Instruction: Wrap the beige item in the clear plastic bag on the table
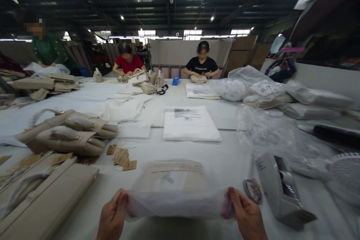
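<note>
A translucent plastic bag [177, 204] with a flat beige item inside lies at the near edge of the table. Printed text and a pale label [167, 178] show on its upper face. My left hand [112, 213] pinches the bag's near left corner between thumb and fingers. At the near right corner my right hand [247, 213] grips the plastic the same way. Between them the near edge of the bag is stretched straight and looks slightly blurred. The exact kind of item inside is hard to make out through the plastic.
Beige handbags [70, 133] lie to the left, near brown paper tags [122, 157]. Ahead is a stack of white printed bags [191, 123]. At right are a tape dispenser [281, 191], a tape roll [252, 190], crumpled plastic [270, 135] and a fan [345, 176]. Several people work across the table.
</note>
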Demonstrator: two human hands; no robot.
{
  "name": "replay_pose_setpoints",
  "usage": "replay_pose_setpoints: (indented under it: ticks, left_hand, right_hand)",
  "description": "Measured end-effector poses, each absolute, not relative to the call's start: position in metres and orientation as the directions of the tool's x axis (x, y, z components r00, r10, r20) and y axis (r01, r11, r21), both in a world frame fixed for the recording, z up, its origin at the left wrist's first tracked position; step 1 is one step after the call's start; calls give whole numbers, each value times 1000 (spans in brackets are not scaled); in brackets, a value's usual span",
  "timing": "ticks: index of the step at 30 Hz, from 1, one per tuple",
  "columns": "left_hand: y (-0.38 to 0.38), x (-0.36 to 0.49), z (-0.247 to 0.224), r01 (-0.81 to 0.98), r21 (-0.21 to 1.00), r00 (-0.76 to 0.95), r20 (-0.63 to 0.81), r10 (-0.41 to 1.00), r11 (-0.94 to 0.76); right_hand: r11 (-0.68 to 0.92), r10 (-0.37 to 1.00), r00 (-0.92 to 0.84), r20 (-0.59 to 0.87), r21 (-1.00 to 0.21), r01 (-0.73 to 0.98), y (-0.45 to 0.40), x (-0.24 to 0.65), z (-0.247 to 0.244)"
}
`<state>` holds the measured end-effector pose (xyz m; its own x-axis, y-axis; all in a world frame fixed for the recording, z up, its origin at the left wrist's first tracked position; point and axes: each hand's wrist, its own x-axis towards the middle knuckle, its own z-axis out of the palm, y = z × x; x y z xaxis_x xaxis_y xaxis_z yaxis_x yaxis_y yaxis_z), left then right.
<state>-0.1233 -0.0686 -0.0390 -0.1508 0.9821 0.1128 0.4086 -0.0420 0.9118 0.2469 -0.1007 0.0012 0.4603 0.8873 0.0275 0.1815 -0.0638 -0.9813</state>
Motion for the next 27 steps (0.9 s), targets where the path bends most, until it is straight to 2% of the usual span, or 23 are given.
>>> replay_pose_setpoints:
  ticks: [3, 6, 14, 19, 27]
  left_hand:
    - [-63, -119, -47, 401, 916, -256, 83, 963, 27]
    - [-57, -111, -53, 400, 909, -291, 2, 957, 119]
    - [-42, -109, -91, 534, 819, -114, -179, 977, 212]
    - [-35, -107, -95, 585, 796, 0, -194, 981, 157]
    - [-38, -107, -99, 620, 774, 21, -185, 982, 132]
  right_hand:
    - [-185, 844, 531, -68, -968, 169, -95, 240, -14]
    - [-294, 821, 564, -94, -915, 275, -91, 241, -38]
    - [-377, 846, 518, -130, -831, 408, -96, 239, -88]
    - [-402, 859, 493, -134, -774, 490, -95, 238, -88]
    - [-419, 862, 486, -147, -746, 518, -95, 234, -78]
